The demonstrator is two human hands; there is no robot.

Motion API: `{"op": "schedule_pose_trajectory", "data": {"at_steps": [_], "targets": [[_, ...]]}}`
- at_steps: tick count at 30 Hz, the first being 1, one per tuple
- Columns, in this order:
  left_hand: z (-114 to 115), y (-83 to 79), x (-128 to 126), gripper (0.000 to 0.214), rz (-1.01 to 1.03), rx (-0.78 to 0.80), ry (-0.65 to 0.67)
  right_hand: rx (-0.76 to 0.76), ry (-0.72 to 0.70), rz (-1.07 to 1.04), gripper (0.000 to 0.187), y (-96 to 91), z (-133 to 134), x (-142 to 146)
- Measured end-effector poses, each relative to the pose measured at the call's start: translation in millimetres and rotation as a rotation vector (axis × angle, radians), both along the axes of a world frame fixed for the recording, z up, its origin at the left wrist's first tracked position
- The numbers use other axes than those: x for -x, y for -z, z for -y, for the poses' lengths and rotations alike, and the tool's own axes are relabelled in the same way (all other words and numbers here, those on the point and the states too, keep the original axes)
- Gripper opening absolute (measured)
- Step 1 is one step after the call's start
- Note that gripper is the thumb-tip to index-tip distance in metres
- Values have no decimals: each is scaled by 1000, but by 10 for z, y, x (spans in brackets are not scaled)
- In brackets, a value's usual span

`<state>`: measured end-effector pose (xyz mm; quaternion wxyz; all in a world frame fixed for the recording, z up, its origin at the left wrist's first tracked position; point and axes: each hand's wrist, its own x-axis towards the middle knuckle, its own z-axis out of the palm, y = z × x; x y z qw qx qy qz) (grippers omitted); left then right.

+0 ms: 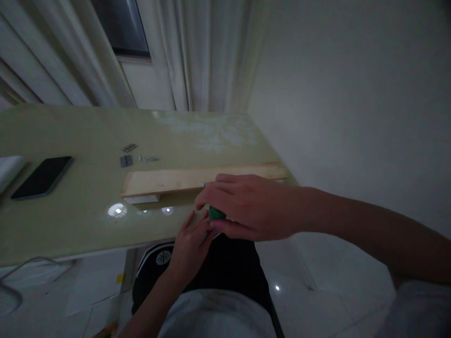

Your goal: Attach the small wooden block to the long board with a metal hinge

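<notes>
The green object (pixel 217 214) is by the near edge of the table (pixel 81 225), gripped by the right hand (pixel 246 206); the left hand (pixel 193 238) reaches in beside it, its hold hidden. Open tabletop spreads leftward. The object's long axis is hidden too. Just beyond, a wooden board (pixel 169 180) runs left to right toward the wall (pixel 352 117); screws (pixel 148 158) lie behind it, a dark-screened device (pixel 42 177) farther left

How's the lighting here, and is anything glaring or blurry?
Head view: dim overall, with bright glare spots on the glossy table and floor; head view: small metal pieces look soft, and the green thing in the right hand looks dark.
</notes>
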<state>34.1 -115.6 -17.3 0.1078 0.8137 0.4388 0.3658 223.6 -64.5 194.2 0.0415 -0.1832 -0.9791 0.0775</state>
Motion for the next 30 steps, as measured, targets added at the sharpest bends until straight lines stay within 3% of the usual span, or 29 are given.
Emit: {"op": "schedule_pose_trajectory", "data": {"at_steps": [2, 5, 7, 10, 12, 17, 19, 23, 24, 28, 30], "targets": [[5, 19, -17, 21, 11, -17, -20, 17, 0, 11, 26, -9, -2, -23], [7, 66, -29, 17, -4, 9, -29, -90, 305, 135, 41, 20, -39, -26], [7, 85, -31, 15, -18, 21, -31, -128, 399, 151, 43, 48, -55, -15], [10, 84, -36, 18, -18, 1, -52, -56, 144, 38, 23, 55, -23, -5], [13, 81, -45, 18, -12, -18, -56, -52, 27, 16, 21, 41, 18, 4], [0, 113, -43, 12, -17, -13, -51, -171, 404, 151, 42, 64, 3, 55], [-15, 117, -24, 11, -24, 20, -29, -145, 365, 85, 36, 96, -48, 53], [-42, 104, 8, 14, -14, 103, 4, -64, 92, -79, 21, 128, -100, 29], [-47, 107, 8, 16, -7, 118, -1, -74, 113, -66, 23, 128, -97, 36], [-65, 147, -18, 16, 20, 137, -36, -212, 439, 64, 43, 129, -75, 120], [-73, 149, -32, 14, 32, 133, -61, -188, 376, 41, 33, 130, -67, 154]]}}
